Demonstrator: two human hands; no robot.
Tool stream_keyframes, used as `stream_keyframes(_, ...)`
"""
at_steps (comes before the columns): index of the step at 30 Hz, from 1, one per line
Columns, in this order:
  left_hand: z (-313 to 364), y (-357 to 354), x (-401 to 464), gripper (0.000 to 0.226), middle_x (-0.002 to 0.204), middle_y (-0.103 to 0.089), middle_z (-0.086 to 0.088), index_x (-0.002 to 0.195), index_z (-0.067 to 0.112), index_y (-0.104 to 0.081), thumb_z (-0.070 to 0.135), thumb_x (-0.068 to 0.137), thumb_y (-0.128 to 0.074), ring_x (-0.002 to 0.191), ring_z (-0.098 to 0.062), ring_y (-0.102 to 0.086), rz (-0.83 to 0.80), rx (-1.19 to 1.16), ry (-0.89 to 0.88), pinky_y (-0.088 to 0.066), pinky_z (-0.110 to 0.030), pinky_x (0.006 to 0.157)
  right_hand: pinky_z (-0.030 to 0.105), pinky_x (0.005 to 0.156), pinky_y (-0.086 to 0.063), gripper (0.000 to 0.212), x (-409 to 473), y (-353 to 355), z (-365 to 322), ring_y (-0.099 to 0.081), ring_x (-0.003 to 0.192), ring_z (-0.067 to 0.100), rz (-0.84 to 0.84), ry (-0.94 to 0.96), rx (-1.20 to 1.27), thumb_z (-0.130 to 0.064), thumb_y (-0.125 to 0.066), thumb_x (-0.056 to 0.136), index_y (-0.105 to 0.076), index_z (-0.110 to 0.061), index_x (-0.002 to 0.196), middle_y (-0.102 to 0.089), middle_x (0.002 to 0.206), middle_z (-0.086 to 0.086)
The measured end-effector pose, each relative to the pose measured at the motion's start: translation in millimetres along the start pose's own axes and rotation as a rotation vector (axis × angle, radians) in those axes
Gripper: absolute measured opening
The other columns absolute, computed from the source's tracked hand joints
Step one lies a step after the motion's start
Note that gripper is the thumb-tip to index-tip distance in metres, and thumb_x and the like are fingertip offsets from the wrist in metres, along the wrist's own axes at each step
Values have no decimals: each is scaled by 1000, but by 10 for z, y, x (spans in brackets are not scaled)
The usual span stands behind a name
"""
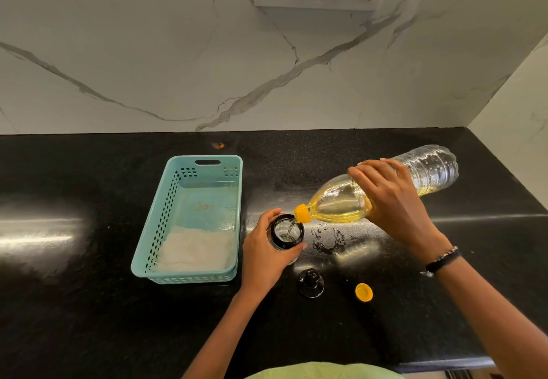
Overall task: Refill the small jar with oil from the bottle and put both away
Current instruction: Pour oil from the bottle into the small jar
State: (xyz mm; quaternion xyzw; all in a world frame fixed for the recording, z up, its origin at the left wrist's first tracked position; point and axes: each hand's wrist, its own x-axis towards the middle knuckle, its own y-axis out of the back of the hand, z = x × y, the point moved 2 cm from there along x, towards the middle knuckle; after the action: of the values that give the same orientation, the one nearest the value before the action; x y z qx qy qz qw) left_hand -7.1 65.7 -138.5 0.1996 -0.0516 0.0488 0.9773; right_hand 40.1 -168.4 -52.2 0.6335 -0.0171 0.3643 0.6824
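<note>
A black stone counter [89, 171] is seen from above, backed by a marble wall. Near the middle of the counter, toward its front edge, a small glass jar [287, 234] with a dark rim is steadied by the left hand [264, 255], whose fingers and thumb are curled round its side. Above and to the right of it, a clear plastic bottle [382, 188] of yellow oil is gripped about its middle by the right hand [391, 197], fingers wrapped over the top. The bottle's long axis is tipped close to level, its base pointing toward the counter's back right corner and its yellow neck [303, 213] down-left, just over the jar's mouth. A thin stream of oil [290, 228] is seen falling from neck to jar (the pour appears underway, and little oil seems collected so far).

Nearer the front edge, the jar's black lid [310, 283] and the bottle's yellow cap [363, 292] lie apart on the counter; the cap lies nearer the right hand. A teal basket [148, 271] holding a white cloth [195, 249] stands just left of the jar.
</note>
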Motion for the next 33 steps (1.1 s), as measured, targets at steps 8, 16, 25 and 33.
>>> stream_keyframes(8,11,7,-7,77,113,-63,18,123,29,-54,34,56,-91,104,9,-57,-2,5,2,-48,-18,94,41,100,-31,67,27,40,-2,-57,109,28,18,10,-5,-11,-85,61,-55,-10,120,-65,114,9)
stream_keyframes(16,5,1,-5,78,114,-63,16,125,26,-54,33,56,-91,107,3,-59,-5,-17,4,-51,-25,95,41,101,-31,67,45,60,18,-57,111,28,10,13,-25,-10,-85,61,-55,-10,121,-65,116,9)
stream_keyframes(25,10,2,-6,78,112,-63,18,123,29,-54,33,55,-91,106,3,-59,0,-28,2,-51,-26,95,42,101,-32,61,52,94,15,-58,110,28,24,18,-34,-8,-82,65,-57,-10,121,-65,115,9)
stream_keyframes(33,12,7,-10,78,110,-61,23,123,30,-53,33,55,-91,106,8,-58,-3,-37,-2,-50,-21,95,42,101,-32,61,42,92,24,-56,112,27,19,25,-52,-10,-83,65,-57,-10,121,-65,116,8)
